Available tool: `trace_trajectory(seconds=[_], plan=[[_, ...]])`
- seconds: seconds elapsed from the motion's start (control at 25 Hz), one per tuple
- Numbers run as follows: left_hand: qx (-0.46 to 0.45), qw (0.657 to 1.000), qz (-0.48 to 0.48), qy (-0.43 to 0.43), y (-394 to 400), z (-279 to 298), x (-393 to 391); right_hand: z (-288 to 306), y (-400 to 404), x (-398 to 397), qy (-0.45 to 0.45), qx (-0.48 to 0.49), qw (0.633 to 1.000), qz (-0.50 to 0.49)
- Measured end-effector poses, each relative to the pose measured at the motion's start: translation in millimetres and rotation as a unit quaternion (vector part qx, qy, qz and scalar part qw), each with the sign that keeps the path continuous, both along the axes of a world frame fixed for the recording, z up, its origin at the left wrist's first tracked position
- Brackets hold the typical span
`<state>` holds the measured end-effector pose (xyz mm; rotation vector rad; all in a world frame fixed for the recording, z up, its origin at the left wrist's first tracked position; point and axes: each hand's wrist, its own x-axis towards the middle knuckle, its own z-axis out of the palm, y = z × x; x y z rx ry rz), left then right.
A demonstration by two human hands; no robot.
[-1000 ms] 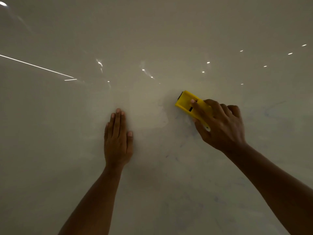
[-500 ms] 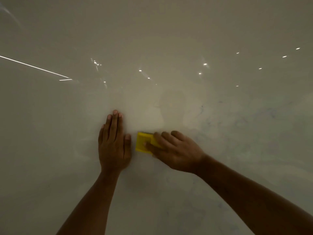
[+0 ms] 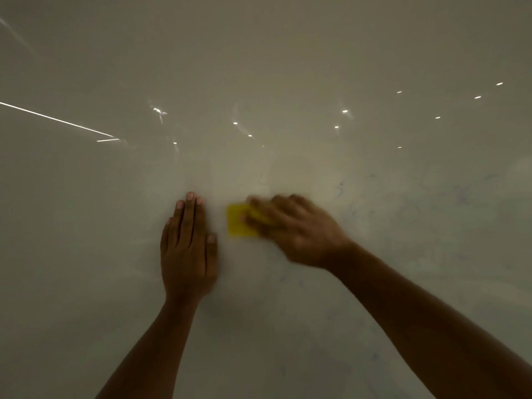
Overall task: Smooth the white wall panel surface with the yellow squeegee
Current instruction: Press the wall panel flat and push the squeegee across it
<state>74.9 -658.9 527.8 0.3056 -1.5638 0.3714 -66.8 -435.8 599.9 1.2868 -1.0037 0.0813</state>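
A glossy white wall panel [image 3: 288,67] with faint grey veining fills the whole view. My left hand [image 3: 188,249] lies flat on it, fingers together and pointing up, holding nothing. Just to its right, my right hand [image 3: 293,228] grips the yellow squeegee [image 3: 237,223] and presses it against the panel. The hand is motion-blurred. Only the squeegee's left part shows; fingers cover the rest. A narrow gap separates the squeegee from my left thumb.
Small bright reflections of lights dot the panel across its upper middle and right. A long thin reflected line [image 3: 57,120] runs in from the left edge. Both forearms enter from the bottom.
My right hand swept the squeegee from the upper right down and left to beside my left hand, then shifted slightly up and right. My left hand stayed flat in place.
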Motion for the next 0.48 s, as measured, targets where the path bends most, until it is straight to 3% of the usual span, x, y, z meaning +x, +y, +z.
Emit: trace_trajectory(seconds=[0.08,0.16,0.24,0.32,0.4,0.48], plan=[[0.004,1.000,-0.001,0.000,-0.5,0.3,-0.7,16.7,7.9,-4.0,-0.129,-0.161,0.978,0.040],[0.003,1.000,0.003,0.001,0.6,0.1,-0.4,5.7,-1.3,3.3,-0.198,-0.216,0.954,0.063],[-0.008,1.000,0.018,0.001,1.3,0.4,-0.6,-24.0,-9.5,8.3,-0.111,-0.094,0.989,0.035],[-0.011,1.000,0.026,0.001,0.1,-0.8,-1.1,-28.0,12.5,-6.1,-0.011,0.004,1.000,0.011],[-0.014,0.999,0.029,-0.004,-1.1,-0.6,-1.8,-12.0,38.4,-27.9,-0.075,-0.087,0.993,0.026],[-0.044,0.998,0.027,-0.039,-0.2,5.0,-3.0,-8.5,50.2,-32.7,-0.222,-0.241,0.943,0.057]])
